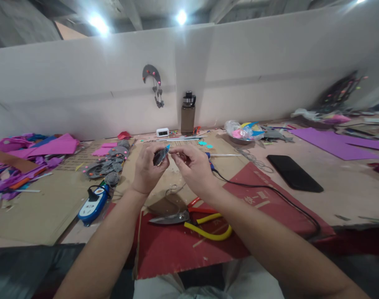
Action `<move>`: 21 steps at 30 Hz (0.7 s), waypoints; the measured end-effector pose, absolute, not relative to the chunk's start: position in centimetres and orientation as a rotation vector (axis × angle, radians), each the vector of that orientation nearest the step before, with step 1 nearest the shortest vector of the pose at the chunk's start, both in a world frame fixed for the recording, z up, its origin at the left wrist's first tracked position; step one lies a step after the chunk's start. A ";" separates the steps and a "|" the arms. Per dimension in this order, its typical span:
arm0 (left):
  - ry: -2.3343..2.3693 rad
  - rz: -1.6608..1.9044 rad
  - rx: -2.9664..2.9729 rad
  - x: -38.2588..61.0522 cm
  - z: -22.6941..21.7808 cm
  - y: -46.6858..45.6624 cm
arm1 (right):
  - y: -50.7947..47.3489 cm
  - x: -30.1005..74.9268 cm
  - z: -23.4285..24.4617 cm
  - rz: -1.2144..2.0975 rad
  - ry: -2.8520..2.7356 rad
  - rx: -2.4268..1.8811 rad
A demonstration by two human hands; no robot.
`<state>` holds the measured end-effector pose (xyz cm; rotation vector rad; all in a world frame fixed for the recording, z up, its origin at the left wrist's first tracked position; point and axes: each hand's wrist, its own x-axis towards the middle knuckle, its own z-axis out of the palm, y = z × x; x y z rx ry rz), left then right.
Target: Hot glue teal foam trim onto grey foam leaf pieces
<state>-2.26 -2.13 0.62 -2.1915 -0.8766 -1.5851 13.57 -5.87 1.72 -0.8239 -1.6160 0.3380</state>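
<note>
My left hand [145,168] is closed around a small dark grey piece with a bright blue tip [161,156]. Just to its right, the fingers of my right hand [195,166] are pinched together close to the blue tip. Whatever they hold, if anything, is too small to make out. Both hands are above a sheet of brown cardboard [136,182]. Below them, large scissors [208,230] with red and yellow handles lie on red cardboard [167,253]. Partly behind my right hand is a blue tool with a black cord [267,187].
At left lie a blue-and-white power strip [94,205], grey felt pieces with pins [106,164] and a pile of coloured scraps [49,149]. A bottle [188,118] stands by the wall. To the right are a bowl [240,140], a phone [293,172] and purple sheets [329,141].
</note>
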 end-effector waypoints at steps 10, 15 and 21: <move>-0.888 -1.684 -2.266 -2.1 1.2 -2.6 | -6.0 13.5 1.7 0.205 -1.672 -0.798; -0.949 -1.772 -2.311 -2.1 1.2 -2.6 | -6.2 13.3 1.7 0.199 -1.695 -0.761; -0.970 -1.838 -2.329 -2.0 1.3 -2.8 | -6.2 13.3 1.6 0.165 -1.730 -0.733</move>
